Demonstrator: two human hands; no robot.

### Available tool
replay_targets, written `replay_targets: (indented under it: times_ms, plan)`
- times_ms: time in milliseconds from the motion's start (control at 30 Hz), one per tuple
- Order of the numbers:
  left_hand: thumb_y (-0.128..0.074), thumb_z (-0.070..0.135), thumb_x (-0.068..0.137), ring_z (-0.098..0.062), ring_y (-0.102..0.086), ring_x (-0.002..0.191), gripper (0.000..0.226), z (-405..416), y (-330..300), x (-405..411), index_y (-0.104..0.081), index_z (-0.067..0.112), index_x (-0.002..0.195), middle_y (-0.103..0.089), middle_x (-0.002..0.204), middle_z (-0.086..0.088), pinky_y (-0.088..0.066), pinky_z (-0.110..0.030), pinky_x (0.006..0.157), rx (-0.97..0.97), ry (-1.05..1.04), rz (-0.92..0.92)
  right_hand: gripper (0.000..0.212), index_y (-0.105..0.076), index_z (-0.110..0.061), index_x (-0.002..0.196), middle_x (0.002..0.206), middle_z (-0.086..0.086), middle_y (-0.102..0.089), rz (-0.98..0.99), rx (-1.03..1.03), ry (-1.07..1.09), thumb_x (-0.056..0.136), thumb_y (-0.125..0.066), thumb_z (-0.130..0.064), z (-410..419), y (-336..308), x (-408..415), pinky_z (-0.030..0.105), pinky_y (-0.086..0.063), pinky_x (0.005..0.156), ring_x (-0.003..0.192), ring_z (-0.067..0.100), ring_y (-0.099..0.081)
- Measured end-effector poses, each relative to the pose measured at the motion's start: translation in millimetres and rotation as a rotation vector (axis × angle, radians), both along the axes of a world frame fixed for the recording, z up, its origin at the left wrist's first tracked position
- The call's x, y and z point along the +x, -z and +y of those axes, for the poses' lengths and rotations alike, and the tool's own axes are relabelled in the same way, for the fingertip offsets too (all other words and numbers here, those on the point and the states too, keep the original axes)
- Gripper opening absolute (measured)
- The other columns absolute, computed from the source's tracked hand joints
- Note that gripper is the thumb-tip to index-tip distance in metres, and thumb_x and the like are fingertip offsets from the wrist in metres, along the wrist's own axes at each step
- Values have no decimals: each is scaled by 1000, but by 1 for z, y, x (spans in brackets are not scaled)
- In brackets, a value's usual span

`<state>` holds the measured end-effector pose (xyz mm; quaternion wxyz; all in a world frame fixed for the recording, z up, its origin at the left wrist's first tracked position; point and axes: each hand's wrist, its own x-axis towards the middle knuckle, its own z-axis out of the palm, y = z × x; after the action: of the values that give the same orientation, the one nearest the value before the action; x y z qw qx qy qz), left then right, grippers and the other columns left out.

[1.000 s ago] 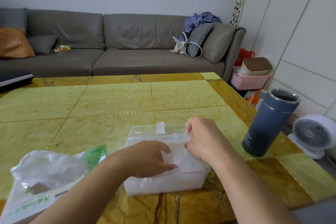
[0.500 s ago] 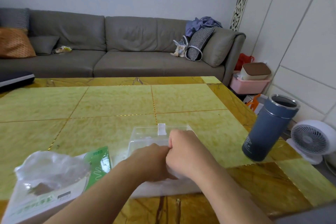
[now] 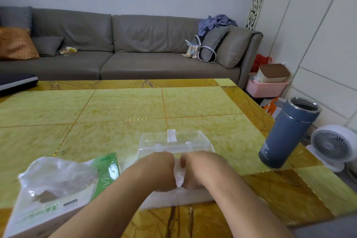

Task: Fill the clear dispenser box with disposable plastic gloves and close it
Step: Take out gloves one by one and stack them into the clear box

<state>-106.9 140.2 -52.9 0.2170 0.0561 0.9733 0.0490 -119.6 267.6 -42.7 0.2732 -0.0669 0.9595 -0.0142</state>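
Clear rectangular plastic dispenser box (image 3: 174, 142) on yellow-green marble-pattern desk (image 3: 119, 110), lid up at back, thin translucent plastic gloves (image 3: 178, 177) heaped inside. Left hand (image 3: 161, 172) & right hand (image 3: 198, 170) knuckle-to-knuckle over the heap, both curled, pinching glove film. Risk: film bunching above rim, lid not latching; slippery stack sliding out w/ uneven pressing. Opened green-and-white glove pack (image 3: 48, 197) just left of box.

Readable markings. The green flap of the glove package (image 3: 108, 170) carries the number "200" followed by a character too small to read. Green print on the package's white front and white print low on the blue thermos (image 3: 287, 133) are both illegible.
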Motion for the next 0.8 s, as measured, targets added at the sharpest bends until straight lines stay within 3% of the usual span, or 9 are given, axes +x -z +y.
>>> replay_targets:
  times_ms: [167, 267, 367, 433, 500, 567, 633, 733, 800]
  plan:
    - [-62, 22, 96, -14, -49, 58, 27, 4, -4, -4, -48, 16, 73, -52, 68, 1, -42, -26, 58, -25, 15, -100, 59, -50, -36, 145, 135, -1, -63, -39, 75, -60, 89, -68, -26, -4, 0, -6, 40, -55, 98, 116, 30, -64]
    - [-60, 19, 93, -15, -58, 69, 21, -2, -12, 4, -48, 19, 76, -55, 76, 2, -43, -26, 61, -29, 48, -50, 55, -52, -31, 143, 130, -1, -64, -113, 80, -58, 91, -67, -24, -6, 0, -10, 38, -54, 93, 111, 29, -65]
    - [-59, 18, 91, -20, -64, 92, 9, -2, -26, 19, -60, 22, 99, -62, 100, 3, -50, -28, 71, -16, 70, 265, 6, -58, -17, 95, 94, 3, -59, -123, 41, -116, 94, -63, -15, -6, 4, -14, 39, -48, 83, 91, 29, -58]
    - [-54, 18, 90, -20, -63, 96, 18, 3, -31, 22, -68, 23, 100, -66, 102, 3, -48, -31, 82, 38, 129, 413, 32, -39, -18, 71, 78, 4, -45, -129, 48, -159, 95, -58, -9, -5, 5, -12, 42, -41, 80, 88, 29, -48]
    - [-50, 13, 86, -22, -62, 89, 18, 9, -30, 20, -67, 19, 84, -66, 90, 0, -43, -31, 76, 41, 168, 406, 32, -39, -17, 69, 78, 4, -45, -115, 68, -164, 95, -57, -8, -6, 4, -10, 42, -41, 81, 89, 28, -47]
    - [-49, 12, 85, -25, -63, 81, 17, 9, -21, 13, -62, 16, 76, -63, 82, -3, -46, -34, 64, 69, 121, 312, 25, -46, -16, 73, 83, 4, -51, -125, 77, -151, 94, -58, -9, -7, 8, -11, 42, -46, 84, 88, 29, -52]
    - [-53, 19, 90, -25, -68, 89, 16, 8, -12, 7, -69, 17, 94, -68, 94, -4, -54, -35, 66, 103, 66, 187, 12, -53, -16, 88, 93, 4, -58, -101, 50, -121, 90, -65, -14, -9, 7, -11, 43, -54, 90, 90, 31, -59]
    - [-65, 35, 93, -22, -66, 108, 25, 8, -2, 3, -64, 20, 114, -68, 110, 1, -53, -32, 83, 73, 11, 60, 51, -53, -24, 132, 121, 5, -65, -81, 43, -56, 86, -74, -24, -10, 5, -11, 43, -57, 90, 104, 34, -66]
    - [-66, 35, 93, -22, -67, 103, 16, 9, 3, -1, -61, 22, 100, -63, 88, 5, -50, -32, 81, 42, 10, 11, 67, -45, -25, 145, 135, 6, -62, -92, 52, -44, 86, -75, -24, -9, 6, -11, 45, -56, 94, 115, 35, -64]
